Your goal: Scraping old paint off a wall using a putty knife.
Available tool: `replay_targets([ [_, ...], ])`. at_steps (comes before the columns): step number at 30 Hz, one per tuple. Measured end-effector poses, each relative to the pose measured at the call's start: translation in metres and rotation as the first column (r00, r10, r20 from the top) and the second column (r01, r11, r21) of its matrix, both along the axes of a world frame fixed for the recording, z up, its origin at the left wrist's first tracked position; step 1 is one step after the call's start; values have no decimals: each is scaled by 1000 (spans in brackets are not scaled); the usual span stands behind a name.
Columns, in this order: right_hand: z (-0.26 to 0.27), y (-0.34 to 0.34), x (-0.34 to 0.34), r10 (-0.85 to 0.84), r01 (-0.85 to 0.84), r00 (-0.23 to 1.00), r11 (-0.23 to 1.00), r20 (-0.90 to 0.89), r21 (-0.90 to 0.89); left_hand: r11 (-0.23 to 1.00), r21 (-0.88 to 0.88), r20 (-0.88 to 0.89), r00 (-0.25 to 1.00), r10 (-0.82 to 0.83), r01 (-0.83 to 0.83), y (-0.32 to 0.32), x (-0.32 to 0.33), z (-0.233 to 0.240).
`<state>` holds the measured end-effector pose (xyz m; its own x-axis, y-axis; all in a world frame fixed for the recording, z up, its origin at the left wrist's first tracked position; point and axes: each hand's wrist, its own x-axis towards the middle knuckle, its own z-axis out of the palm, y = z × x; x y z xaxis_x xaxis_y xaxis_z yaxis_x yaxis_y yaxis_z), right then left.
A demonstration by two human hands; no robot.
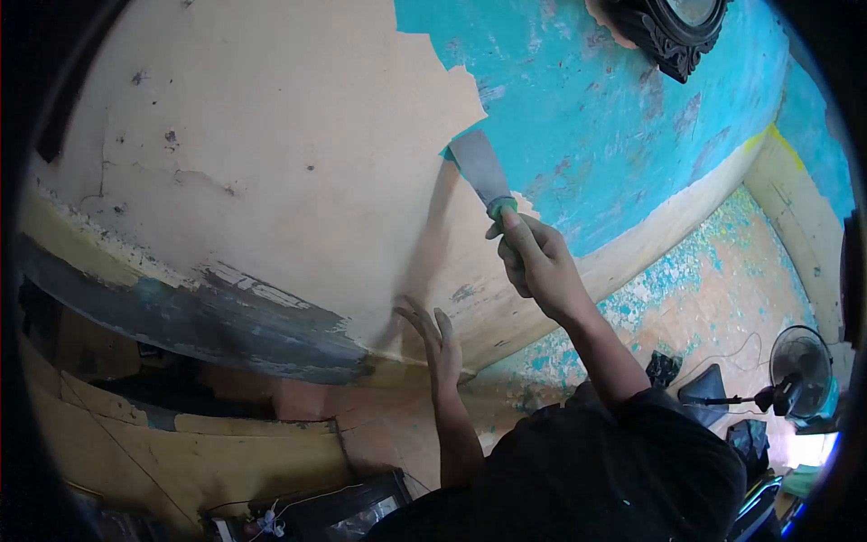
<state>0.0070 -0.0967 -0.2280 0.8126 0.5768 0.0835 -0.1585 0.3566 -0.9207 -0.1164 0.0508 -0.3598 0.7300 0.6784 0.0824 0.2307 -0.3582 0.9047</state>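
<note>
My right hand (532,254) grips a putty knife (481,162) by its green handle. The wide metal blade lies at the ragged border between turquoise paint (576,129) and the bare beige wall (284,122). Lower down and to the left, my left hand (433,339) is held near the wall with its fingers apart and nothing in it. Whether its fingertips touch the wall is hard to tell. Small dark marks and a thin crack show on the bare part. The turquoise paint has scuffed, greyish patches.
A carved dark frame (667,34) hangs on the turquoise wall. Paint flakes (643,298) litter the floor along the wall's foot. To the right stands a fan (799,372) with a cord. A dark grey band (250,332) runs along the wall's lower left edge, above an opening.
</note>
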Motion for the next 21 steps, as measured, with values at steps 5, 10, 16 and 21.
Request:
replay_targets([
  [5,-36,-15,14,-159,175,978,977,134,-121,999,43,51,998,25,-27,10,4,-20],
  [10,3,-21,34,-114,149,968,978,223,-146,997,0,55,995,81,-81,5,9,-22],
  [16,-4,-27,40,-44,55,994,991,98,-121,993,-35,-3,994,110,-110,-11,17,-7],
  [21,-11,-29,52,-57,88,974,987,217,-134,985,-71,-50,987,155,-158,-15,28,-2],
])
